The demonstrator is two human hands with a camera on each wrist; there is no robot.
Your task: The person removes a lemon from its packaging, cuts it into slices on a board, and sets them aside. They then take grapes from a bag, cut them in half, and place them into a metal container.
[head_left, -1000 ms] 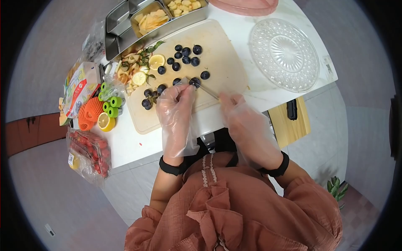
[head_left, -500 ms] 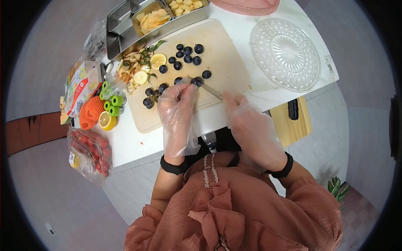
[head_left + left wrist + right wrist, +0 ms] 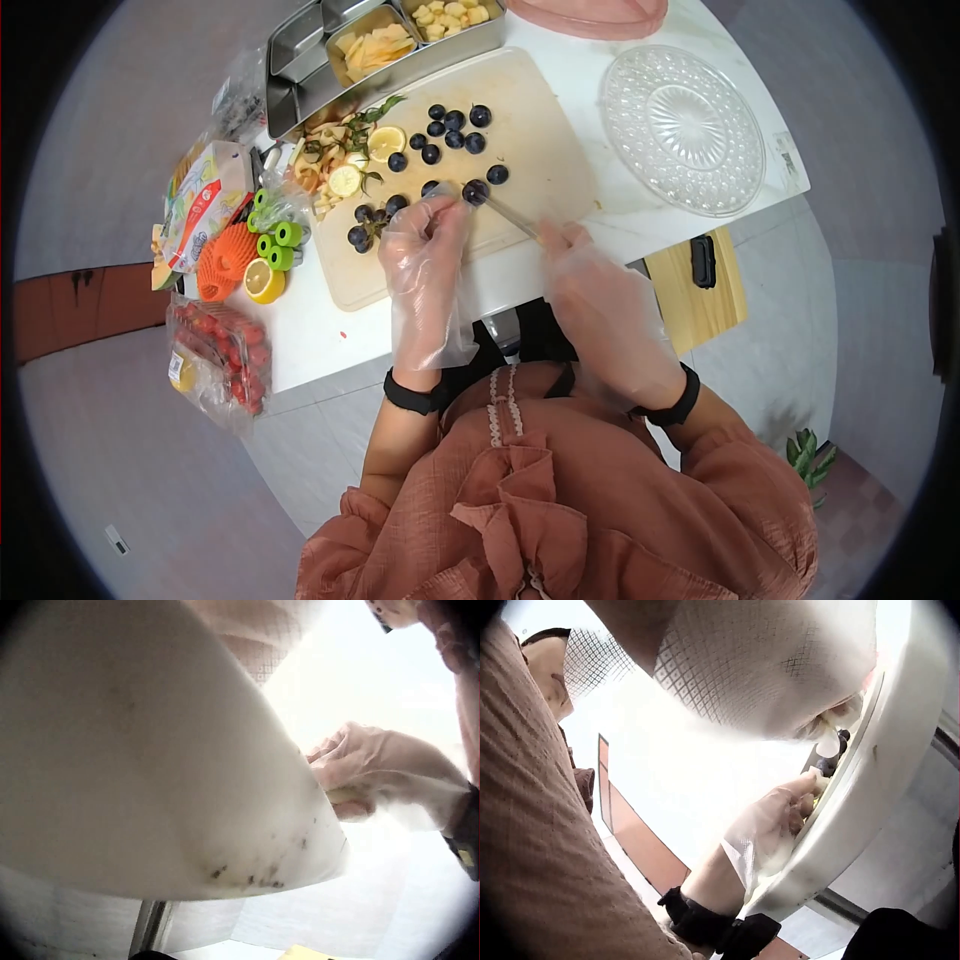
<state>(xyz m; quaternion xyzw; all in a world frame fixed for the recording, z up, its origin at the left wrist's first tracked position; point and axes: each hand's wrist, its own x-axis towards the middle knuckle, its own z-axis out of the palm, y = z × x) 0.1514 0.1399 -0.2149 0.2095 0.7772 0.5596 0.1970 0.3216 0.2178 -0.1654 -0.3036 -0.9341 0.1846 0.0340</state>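
In the head view my left hand (image 3: 425, 270), in a clear plastic glove, holds a dark grape (image 3: 474, 192) at its fingertips over the cutting board (image 3: 530, 90). My gloved right hand (image 3: 605, 305) grips a small knife (image 3: 514, 218); its narrow blade points left and meets that grape. Most of the knife's handle is hidden inside the hand. Several other dark grapes (image 3: 454, 120) lie loose on the board, and a few sit by a stem left of my left hand. The right wrist view shows the left hand (image 3: 769, 825) at the board's edge.
Lemon slices (image 3: 385, 143) and fruit scraps (image 3: 330, 150) lie on the board's left. Behind it stands a steel tray (image 3: 390, 75) with cut fruit. A glass plate (image 3: 683, 130) is at right. Packed tomatoes (image 3: 222, 350), orange foam nets (image 3: 225, 262) and a halved lemon (image 3: 264, 281) crowd the left.
My right hand has drawn the knife slightly to the right, so its tip no longer reaches across the grape. The left hand keeps its hold. The head view has shifted a little.
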